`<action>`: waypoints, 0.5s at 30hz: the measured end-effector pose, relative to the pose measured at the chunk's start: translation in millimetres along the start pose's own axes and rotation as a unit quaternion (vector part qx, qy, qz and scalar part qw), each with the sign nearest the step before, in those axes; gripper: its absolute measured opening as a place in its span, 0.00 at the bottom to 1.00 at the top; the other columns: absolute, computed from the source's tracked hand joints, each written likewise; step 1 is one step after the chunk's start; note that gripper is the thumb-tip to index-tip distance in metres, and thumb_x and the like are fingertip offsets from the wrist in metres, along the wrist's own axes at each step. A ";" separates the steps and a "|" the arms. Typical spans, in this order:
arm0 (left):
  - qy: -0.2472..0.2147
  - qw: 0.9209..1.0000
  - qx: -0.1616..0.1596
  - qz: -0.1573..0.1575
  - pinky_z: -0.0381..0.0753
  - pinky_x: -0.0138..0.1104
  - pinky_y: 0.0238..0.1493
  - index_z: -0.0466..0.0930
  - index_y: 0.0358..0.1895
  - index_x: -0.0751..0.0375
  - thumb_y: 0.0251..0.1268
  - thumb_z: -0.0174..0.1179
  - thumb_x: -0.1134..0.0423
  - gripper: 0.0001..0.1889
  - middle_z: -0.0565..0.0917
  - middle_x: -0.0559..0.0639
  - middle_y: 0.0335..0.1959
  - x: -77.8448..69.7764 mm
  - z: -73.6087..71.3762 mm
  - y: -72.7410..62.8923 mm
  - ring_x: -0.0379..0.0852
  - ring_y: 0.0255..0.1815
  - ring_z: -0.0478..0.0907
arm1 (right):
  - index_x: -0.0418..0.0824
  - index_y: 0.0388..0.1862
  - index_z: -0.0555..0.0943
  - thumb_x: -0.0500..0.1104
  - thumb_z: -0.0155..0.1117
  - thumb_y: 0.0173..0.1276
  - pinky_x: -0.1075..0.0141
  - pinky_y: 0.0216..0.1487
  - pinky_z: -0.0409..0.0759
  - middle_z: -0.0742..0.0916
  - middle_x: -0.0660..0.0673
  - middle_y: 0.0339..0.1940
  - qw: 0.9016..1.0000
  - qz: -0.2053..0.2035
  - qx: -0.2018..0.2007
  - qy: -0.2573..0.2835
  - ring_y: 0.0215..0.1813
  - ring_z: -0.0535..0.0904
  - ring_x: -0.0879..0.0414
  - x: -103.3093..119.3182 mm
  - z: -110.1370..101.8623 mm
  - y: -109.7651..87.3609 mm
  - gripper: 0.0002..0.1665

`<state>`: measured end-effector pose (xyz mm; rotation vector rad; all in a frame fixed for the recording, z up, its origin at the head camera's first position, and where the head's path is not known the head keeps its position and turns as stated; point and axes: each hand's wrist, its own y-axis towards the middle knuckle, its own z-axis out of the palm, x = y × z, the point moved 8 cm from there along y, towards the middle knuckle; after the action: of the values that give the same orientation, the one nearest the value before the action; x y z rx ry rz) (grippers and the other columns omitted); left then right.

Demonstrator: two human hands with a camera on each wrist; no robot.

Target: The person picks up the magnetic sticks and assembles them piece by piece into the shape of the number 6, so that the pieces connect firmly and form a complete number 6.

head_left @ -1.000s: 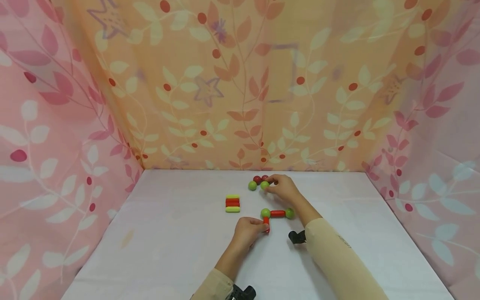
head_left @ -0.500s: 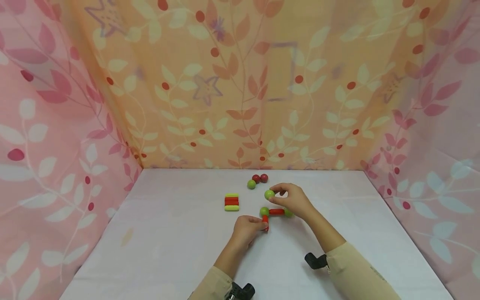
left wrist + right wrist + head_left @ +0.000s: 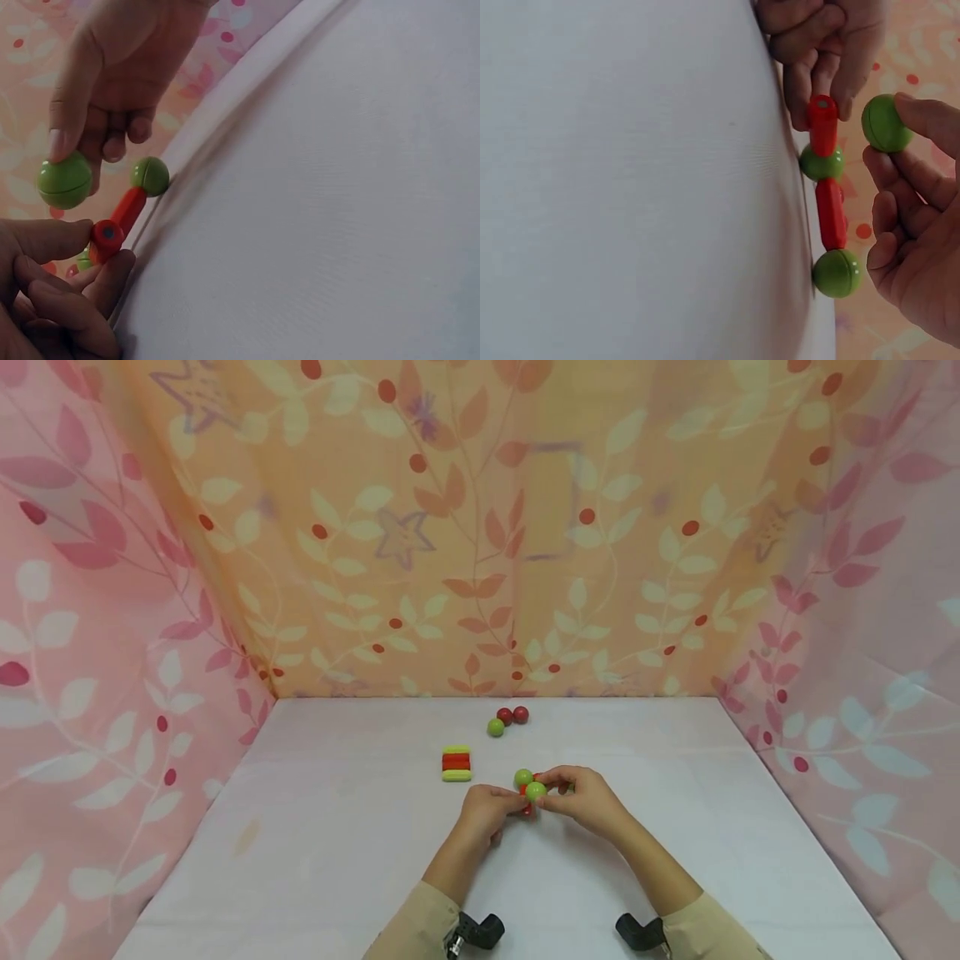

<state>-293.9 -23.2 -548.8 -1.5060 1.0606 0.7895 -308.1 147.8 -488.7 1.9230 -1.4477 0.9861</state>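
Between the thumb and finger of my left hand (image 3: 482, 817) is a red rod (image 3: 823, 129), its round end with a grey dot facing out. The rod's far end joins a green ball (image 3: 522, 777). A second red rod (image 3: 830, 214) runs from that ball to another green ball (image 3: 837, 273), largely hidden by my right hand in the head view. My right hand (image 3: 587, 799) pinches a separate green ball (image 3: 64, 180). In the right wrist view this ball is held beside the pinched rod's free end, with a gap between them.
At the back of the white table (image 3: 315, 827) lie two red balls (image 3: 521, 715) and a green ball (image 3: 496, 727). Left of the hands, yellow and red rods (image 3: 456, 762) lie side by side. Patterned cloth walls (image 3: 480, 568) enclose the table's back and sides.
My right hand has taken a green ball from the group at the back and brought it toward me, beside the rod in my left hand. The left hand keeps its grip.
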 end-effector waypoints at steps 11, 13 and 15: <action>0.004 0.999 -0.020 -0.041 0.57 0.30 0.08 0.83 0.26 0.57 0.44 0.70 0.55 0.10 0.82 0.48 0.23 1.3 -1.7 12.9 0.42 0.05 0.57 | 0.55 0.36 0.82 0.56 0.73 0.46 0.63 0.32 0.73 0.83 0.54 0.34 0.999 -0.003 0.035 0.014 0.36 0.73 0.53 -9.1 12.9 -7.5 0.18; -0.006 0.999 -0.023 -0.046 0.57 0.30 0.08 0.83 0.26 0.59 0.42 0.70 0.56 0.10 0.79 0.48 0.20 1.2 -1.4 15.0 0.41 0.05 0.57 | 0.54 0.37 0.82 0.55 0.73 0.47 0.63 0.32 0.74 0.83 0.54 0.33 0.999 -0.001 0.041 0.021 0.36 0.74 0.53 -10.5 14.4 -8.2 0.18; -0.020 0.998 -0.023 -0.049 0.57 0.30 0.07 0.83 0.26 0.60 0.41 0.71 0.57 0.11 0.77 0.48 0.17 1.2 -0.6 16.6 0.40 0.05 0.56 | 0.53 0.37 0.82 0.55 0.73 0.47 0.63 0.33 0.74 0.83 0.53 0.33 0.998 -0.001 0.046 0.030 0.35 0.75 0.54 -12.4 15.6 -8.6 0.18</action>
<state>-308.8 -24.4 -556.1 -1.5625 0.9377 0.7760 -298.2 145.2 -507.8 1.9418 -1.3895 1.1176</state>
